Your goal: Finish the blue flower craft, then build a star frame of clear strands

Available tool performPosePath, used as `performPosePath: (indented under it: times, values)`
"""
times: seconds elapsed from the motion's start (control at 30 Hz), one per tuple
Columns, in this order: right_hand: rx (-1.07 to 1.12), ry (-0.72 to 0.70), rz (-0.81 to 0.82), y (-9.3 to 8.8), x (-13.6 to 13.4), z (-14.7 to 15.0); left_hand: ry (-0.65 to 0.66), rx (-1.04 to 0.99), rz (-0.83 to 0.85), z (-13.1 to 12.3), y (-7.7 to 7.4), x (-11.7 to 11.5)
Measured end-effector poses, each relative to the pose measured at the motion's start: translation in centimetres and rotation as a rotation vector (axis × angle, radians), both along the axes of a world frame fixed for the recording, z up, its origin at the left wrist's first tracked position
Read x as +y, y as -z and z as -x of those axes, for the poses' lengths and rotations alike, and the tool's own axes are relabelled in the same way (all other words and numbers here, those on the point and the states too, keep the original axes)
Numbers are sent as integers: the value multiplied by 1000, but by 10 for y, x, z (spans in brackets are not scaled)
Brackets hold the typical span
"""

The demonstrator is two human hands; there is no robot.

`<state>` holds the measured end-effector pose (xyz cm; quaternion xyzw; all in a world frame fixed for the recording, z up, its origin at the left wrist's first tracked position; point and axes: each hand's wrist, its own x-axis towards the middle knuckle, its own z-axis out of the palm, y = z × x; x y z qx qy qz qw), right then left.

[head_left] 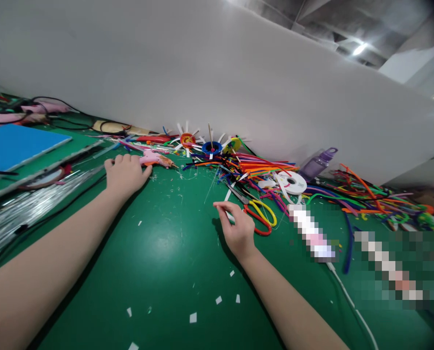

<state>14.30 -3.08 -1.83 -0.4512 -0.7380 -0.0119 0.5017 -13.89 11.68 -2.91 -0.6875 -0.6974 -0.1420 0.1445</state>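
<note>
My left hand (pixel 126 176) reaches to the back left of the green table, palm down, fingers apart. Right beside its thumb and fingertips lies a pink hot glue gun (pixel 154 157), its nozzle pointing right; whether they touch I cannot tell. In the middle, my right hand (pixel 237 229) is closed in a pinch, thumb against forefinger; anything between the tips is too small to make out. Just behind it are scissors (pixel 262 216) with one red and one yellow handle. A narrow white strip (pixel 230 192) lies by the blades.
Along the grey partition (pixel 187 63) lie wheel-like pieces with white spokes, among them a blue one (pixel 212 147), and many pipe cleaners (pixel 264 167). A white ribbon roll (pixel 291 183), purple bottle (pixel 318 163) and blurred-out device with a white cable (pixel 351 296) are right; blue board (pixel 20 146) left.
</note>
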Motion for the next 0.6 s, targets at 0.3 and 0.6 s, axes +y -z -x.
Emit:
performPosePath:
  times: [0.3, 0.6]
  values:
    - [-85, -46, -33, 4, 13, 5, -24, -36, -81, -4, -4, -5]
    - [-102, -88, -3, 6, 16, 0, 118, -161, -254, -11, -10, -29]
